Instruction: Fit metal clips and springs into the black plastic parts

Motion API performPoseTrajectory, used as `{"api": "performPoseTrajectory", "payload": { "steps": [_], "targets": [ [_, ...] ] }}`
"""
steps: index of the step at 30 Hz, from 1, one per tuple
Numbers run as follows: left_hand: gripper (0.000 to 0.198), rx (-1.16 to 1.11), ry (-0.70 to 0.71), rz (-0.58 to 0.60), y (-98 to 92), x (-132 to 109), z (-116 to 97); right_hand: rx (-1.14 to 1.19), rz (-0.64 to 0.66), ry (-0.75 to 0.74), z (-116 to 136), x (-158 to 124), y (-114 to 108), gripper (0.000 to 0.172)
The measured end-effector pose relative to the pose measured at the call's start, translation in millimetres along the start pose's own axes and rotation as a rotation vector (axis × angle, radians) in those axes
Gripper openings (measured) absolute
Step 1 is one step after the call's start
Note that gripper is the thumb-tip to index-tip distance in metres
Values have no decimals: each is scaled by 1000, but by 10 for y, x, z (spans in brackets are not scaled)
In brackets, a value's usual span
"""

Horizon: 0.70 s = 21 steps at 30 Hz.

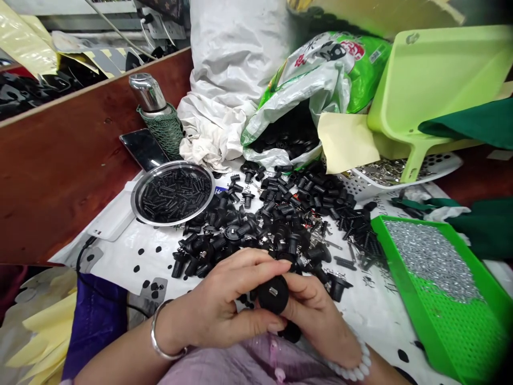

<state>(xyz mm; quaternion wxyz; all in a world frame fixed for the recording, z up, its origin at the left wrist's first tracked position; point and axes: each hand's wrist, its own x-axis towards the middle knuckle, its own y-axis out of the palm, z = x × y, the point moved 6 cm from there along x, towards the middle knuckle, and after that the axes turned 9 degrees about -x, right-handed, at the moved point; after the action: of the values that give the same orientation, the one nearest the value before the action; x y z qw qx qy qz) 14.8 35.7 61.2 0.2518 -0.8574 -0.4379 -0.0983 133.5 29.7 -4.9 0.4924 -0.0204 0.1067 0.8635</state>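
Observation:
Close to my body, a black round-faced plastic part [273, 295] with a small metal piece at its centre is gripped between both hands. My left hand [224, 302] curls over it, fingers above and thumb below. From the other side, my right hand [315, 310] pinches it with thumb and forefinger. Another dark piece [292, 332] shows just under the right hand; whether it joins the held part I cannot tell. Just beyond my fingers spreads a heap of black plastic parts [276, 214], some with flanged heads, mixed with small metal strips and springs.
A round metal dish [138, 209] of black springs stands to the left, near a phone [143, 149] and a flask [162, 123]. On the right lies a green tray [436, 331] with small silvery pieces. Behind are an open bag [336, 80], a white basket [363, 188] and a dustpan [444, 80].

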Motion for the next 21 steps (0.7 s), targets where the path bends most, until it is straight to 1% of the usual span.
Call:
{"api": "performPoseTrajectory", "payload": {
  "steps": [2, 5, 7, 10, 16, 19, 21],
  "targets": [
    [56, -68, 23, 13, -5, 6, 10, 88, 45, 17, -76, -13, 40, 16],
    [55, -163, 30, 63, -7, 23, 9, 212, 98, 27, -169, -26, 104, 19],
    [55, -182, 13, 80, -16, 36, -9, 229, 108, 22, -187, -23, 130, 21],
    [54, -150, -14, 74, -42, 57, -47, 246, 106, 15, -159, -10, 137, 20],
    [40, -67, 4, 21, -81, 112, -33, 180, 47, 4, -129, -7, 55, 16],
    [42, 15, 39, 20, -67, 135, -15, 148, -19, -4, -144, -13, 11, 13],
    [43, 64, 51, -3, -62, 143, -4, 87, -92, -36, -130, -24, -25, 18]
  ]
}}
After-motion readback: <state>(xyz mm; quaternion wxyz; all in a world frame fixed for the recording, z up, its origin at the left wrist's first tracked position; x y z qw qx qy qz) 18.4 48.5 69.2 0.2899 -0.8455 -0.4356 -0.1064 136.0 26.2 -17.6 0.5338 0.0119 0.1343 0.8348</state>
